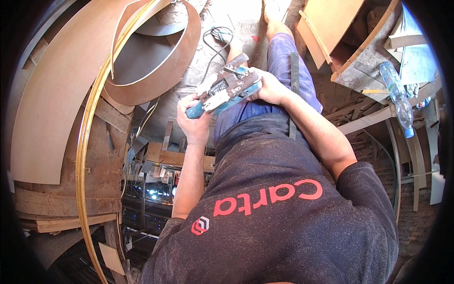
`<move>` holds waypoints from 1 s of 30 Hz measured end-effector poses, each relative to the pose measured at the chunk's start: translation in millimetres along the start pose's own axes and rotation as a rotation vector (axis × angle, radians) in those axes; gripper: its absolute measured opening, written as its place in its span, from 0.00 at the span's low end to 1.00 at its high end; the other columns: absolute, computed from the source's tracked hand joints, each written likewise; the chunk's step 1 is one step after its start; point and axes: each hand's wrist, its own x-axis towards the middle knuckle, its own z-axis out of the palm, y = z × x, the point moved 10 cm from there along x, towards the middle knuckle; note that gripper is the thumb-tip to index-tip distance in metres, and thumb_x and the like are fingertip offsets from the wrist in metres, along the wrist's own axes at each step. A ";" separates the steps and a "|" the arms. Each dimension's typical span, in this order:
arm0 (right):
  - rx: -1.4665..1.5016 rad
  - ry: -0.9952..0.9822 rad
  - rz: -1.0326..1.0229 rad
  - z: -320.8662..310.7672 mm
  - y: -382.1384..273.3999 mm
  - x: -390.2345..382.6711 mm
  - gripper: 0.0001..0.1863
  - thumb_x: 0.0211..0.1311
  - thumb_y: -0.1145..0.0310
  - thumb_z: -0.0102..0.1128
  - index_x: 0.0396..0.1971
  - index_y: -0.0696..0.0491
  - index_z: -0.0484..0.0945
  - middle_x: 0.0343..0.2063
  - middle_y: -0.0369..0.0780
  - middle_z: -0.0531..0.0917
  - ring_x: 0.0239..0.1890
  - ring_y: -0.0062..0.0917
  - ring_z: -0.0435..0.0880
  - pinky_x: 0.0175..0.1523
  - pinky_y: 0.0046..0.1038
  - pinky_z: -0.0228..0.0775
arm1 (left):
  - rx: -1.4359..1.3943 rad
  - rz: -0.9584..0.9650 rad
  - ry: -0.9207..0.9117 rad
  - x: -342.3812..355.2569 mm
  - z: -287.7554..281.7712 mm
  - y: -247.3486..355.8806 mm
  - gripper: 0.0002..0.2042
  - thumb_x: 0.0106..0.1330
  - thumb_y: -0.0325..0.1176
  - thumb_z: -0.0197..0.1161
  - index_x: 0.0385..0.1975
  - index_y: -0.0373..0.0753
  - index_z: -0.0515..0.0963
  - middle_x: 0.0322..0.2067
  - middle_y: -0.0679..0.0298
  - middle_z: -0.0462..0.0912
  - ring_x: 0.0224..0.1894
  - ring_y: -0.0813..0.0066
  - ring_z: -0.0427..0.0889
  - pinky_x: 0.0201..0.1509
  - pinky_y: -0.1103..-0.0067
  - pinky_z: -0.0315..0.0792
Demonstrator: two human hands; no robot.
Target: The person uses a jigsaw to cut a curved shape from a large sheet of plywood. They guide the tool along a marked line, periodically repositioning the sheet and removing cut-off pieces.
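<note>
I hold a teal corded power tool point(229, 90) in front of my lap; its exact kind is hard to make out. Its upward side shows scuffed metal with white patches and dust. My left hand point(193, 113) is closed around its left end. At the other end my right hand point(269, 87) grips the teal body, with some fingers hidden beneath. A dark cable point(208, 42) loops on the floor just beyond the tool.
Curved thin wooden sheets point(56, 104) and a bent gold-coloured strip point(87, 123) stand at the left. A plastic bottle with a blue cap point(402, 106) lies among wood pieces at the right. Plywood panels point(328, 23) lean at the far right.
</note>
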 end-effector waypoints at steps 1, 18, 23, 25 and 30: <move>-0.014 -0.003 -0.020 -0.3 -4.7 -1.3 0.45 0.39 0.77 0.79 0.65 0.54 0.74 0.51 0.44 0.86 0.57 0.34 0.83 0.66 0.34 0.71 | -0.024 -0.039 0.010 1.9 -1.2 -3.7 0.21 0.54 0.26 0.81 0.40 0.38 0.73 0.48 0.57 0.81 0.51 0.69 0.80 0.60 0.70 0.73; -0.111 -0.003 -0.037 24.9 -141.2 -38.7 0.36 0.51 0.64 0.80 0.59 0.61 0.76 0.47 0.43 0.87 0.51 0.26 0.84 0.62 0.29 0.72 | -0.871 -0.478 0.053 34.9 -25.7 -33.3 0.12 0.69 0.34 0.70 0.30 0.43 0.72 0.34 0.59 0.85 0.35 0.68 0.88 0.42 0.68 0.87; -0.267 0.023 -0.012 47.3 -166.9 -59.9 0.35 0.52 0.60 0.80 0.58 0.62 0.77 0.47 0.46 0.88 0.52 0.29 0.86 0.61 0.32 0.74 | -0.945 -0.441 -0.003 33.2 -37.1 -38.2 0.11 0.70 0.37 0.70 0.36 0.40 0.75 0.38 0.58 0.86 0.39 0.68 0.88 0.47 0.69 0.86; -0.303 0.036 -0.059 58.7 -187.6 -70.4 0.37 0.53 0.57 0.79 0.58 0.63 0.76 0.46 0.48 0.88 0.52 0.32 0.86 0.61 0.34 0.74 | -0.981 -0.453 -0.037 32.0 -37.7 -41.7 0.14 0.71 0.39 0.68 0.44 0.35 0.77 0.42 0.55 0.86 0.43 0.65 0.88 0.51 0.68 0.85; -0.430 0.065 -0.145 81.8 -220.0 -87.2 0.40 0.52 0.52 0.78 0.59 0.62 0.75 0.44 0.53 0.87 0.50 0.41 0.88 0.57 0.38 0.76 | -1.184 -0.436 -0.152 33.4 -34.6 -14.5 0.24 0.69 0.41 0.70 0.56 0.29 0.76 0.47 0.53 0.86 0.45 0.64 0.89 0.52 0.66 0.86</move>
